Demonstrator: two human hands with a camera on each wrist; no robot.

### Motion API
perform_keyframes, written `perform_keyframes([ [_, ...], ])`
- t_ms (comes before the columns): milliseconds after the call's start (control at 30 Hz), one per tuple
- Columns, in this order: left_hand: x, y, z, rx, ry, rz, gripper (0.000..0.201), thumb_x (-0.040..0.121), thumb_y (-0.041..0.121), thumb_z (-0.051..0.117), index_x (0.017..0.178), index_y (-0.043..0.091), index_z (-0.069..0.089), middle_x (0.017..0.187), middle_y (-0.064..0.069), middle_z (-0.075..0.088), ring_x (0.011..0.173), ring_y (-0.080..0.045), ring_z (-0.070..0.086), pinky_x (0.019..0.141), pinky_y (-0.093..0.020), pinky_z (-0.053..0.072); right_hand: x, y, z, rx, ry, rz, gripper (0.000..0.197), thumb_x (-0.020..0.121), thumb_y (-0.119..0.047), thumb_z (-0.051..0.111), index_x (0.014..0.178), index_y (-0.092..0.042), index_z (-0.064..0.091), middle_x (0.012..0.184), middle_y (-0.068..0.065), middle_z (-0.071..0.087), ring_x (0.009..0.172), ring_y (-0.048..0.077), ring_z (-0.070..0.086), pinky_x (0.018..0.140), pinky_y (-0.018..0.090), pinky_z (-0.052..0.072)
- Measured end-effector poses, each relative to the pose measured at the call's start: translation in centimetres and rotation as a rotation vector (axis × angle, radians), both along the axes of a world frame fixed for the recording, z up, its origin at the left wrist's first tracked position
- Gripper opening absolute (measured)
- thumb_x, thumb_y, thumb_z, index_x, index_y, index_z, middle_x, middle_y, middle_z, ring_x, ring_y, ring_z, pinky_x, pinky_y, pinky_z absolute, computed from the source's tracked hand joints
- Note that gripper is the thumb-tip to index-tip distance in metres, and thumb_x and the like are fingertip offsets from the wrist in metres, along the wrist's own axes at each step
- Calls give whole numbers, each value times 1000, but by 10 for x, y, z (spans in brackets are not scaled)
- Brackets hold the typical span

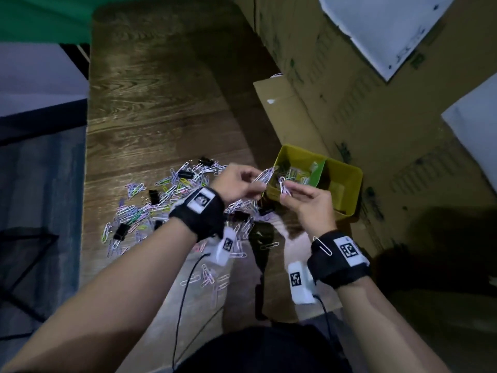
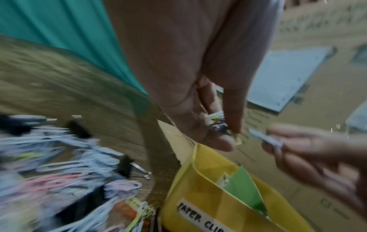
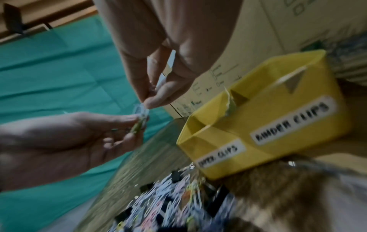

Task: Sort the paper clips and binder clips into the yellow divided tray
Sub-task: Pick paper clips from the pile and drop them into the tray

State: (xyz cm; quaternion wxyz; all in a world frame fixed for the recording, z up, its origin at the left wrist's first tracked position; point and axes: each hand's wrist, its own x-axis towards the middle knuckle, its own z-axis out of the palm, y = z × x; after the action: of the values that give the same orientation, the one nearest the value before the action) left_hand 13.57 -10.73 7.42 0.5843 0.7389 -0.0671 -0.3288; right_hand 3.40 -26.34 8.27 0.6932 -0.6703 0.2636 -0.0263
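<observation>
A small bunch of paper clips point(image 1: 265, 175) is pinched in the left hand point(image 1: 236, 181), and a few more point(image 1: 283, 187) are pinched in the right hand point(image 1: 309, 200). Both are held over the yellow divided tray point(image 1: 347, 189), seemingly for release into its near compartment, labelled for paper clips, where some already lie. Two compartments are counted. On the wooden table point(image 1: 161, 103), several black binder clips point(image 1: 121, 231) and many loose paper clips, too many to count, are left unsorted.

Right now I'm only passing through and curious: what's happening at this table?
A person is sorting clips. The left hand pinches a bunch of paper clips, the right hand pinches a few more, both beside the yellow divided tray. A mixed pile of clips still lies on the wooden table.
</observation>
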Motion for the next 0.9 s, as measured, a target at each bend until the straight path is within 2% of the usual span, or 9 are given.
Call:
perform_keyframes([
  [67,16,-33,-4,93,-79,3,9,76,6,71,83,10,67,62,-10,62,51,-18,58,49,-26,53,15,-12,5,-55,-2,-12,32,75,5,72,102,-12,71,104,8,70,98,17,67,89,28,53],
  [167,31,-70,-17,284,-140,-45,12,75,17,72,86,14,70,75,-13,69,62,-23,62,67,-35,54,46,-35,2,-119,38,-25,32,79,4,68,109,-8,67,108,9,68,98,15,65,83,17,53],
  [267,38,-85,-21,377,-103,-106,20,82,22,66,100,13,69,87,-8,72,67,-20,64,66,-29,54,71,-50,-13,-267,98,-7,29,78,0,68,106,-10,69,105,12,71,92,16,66,87,28,54],
  [400,38,-73,-11,285,-112,-60,23,89,17,57,110,11,65,85,-8,71,68,-17,61,58,-24,47,88,-55,-27,-465,199,117,29,79,-4,69,106,-14,71,102,6,72,91,13,66,94,30,51],
  [500,19,-41,-11,179,-71,5,16,91,7,52,100,10,65,79,-5,67,64,-15,60,62,-30,52,91,-56,-32,-556,269,273,32,80,-10,70,110,-19,69,110,4,70,91,14,64,88,29,52],
  [600,-17,-10,-32,343,-283,-213,21,89,6,51,94,20,67,82,-1,69,71,-16,65,72,-33,54,87,-55,-35,-649,295,388,31,83,-20,68,112,-29,67,111,4,68,75,12,56,68,22,48],
  [667,-48,-5,-45,441,-468,-511,31,89,8,48,113,19,63,108,-4,68,95,-19,64,88,-34,50,82,-49,-32,-606,195,393,27,84,-18,67,110,-25,69,109,3,69,84,11,61,79,26,52],
  [767,-90,-11,-68,613,-690,-926,48,93,18,42,140,24,35,149,-7,31,136,-24,29,113,-37,21,66,-31,-24,-445,86,463,20,85,-9,65,104,-15,70,102,3,70,91,13,65,86,24,51],
  [900,-118,8,-108,833,-758,-1040,55,97,36,30,147,28,7,157,-6,-2,143,-29,-5,113,-53,-6,42,-17,-31,-659,-23,624,15,85,-17,66,98,-21,73,98,-1,71,90,11,63,91,30,49],
])
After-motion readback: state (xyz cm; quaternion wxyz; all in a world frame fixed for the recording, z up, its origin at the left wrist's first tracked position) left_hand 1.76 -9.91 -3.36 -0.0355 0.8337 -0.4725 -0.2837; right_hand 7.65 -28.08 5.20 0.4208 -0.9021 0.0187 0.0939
